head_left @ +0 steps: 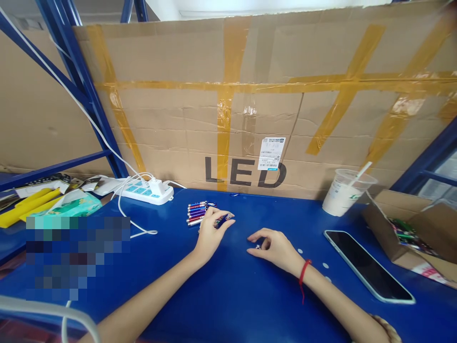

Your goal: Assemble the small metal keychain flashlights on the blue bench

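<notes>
My left hand (pixel 213 233) is closed in a pinch on a dark blue shiny tube (pixel 223 220), which looks like a small pen torch. Just behind that hand lies a row of several similar metal tubes (pixel 195 213) in blue, red and silver, with clips at their far ends. To the right, my right hand (pixel 273 245) hovers over the blue table (pixel 228 295), its fingers curled round a small shiny metal piece (pixel 258 247). The exact kind of that piece is too small to make out. A gap separates the two hands.
A white power strip (pixel 146 190) with cables lies at the back left, near yellow tubes (pixel 32 207) and packets. On the right are a drink cup (pixel 342 193), a phone (pixel 369 267), small clear discs (pixel 325 265) and an open carton (pixel 403 259). Cardboard (pixel 171 133) stands behind.
</notes>
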Available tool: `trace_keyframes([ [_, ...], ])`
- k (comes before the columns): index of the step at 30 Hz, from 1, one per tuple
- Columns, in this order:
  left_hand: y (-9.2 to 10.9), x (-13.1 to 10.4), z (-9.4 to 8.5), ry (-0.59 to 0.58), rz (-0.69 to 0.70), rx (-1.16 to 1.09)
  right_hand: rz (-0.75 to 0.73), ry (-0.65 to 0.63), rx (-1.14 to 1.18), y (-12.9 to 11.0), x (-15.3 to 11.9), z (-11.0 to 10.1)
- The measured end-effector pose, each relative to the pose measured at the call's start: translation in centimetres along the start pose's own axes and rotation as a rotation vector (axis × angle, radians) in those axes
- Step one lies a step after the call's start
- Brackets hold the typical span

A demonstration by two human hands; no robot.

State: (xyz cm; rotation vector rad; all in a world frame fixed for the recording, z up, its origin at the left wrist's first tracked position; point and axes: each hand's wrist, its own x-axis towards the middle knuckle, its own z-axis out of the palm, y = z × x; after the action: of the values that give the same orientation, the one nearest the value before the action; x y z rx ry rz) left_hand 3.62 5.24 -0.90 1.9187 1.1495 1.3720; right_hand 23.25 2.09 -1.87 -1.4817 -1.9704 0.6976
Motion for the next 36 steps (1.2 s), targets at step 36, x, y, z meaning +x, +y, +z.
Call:
trace_keyframes([
  [36, -0.3, -0.4, 0.9, -0.033, -0.062, 0.018, -0.096, 0.134, -0.143, 0.2, 0.0, -0.7],
])
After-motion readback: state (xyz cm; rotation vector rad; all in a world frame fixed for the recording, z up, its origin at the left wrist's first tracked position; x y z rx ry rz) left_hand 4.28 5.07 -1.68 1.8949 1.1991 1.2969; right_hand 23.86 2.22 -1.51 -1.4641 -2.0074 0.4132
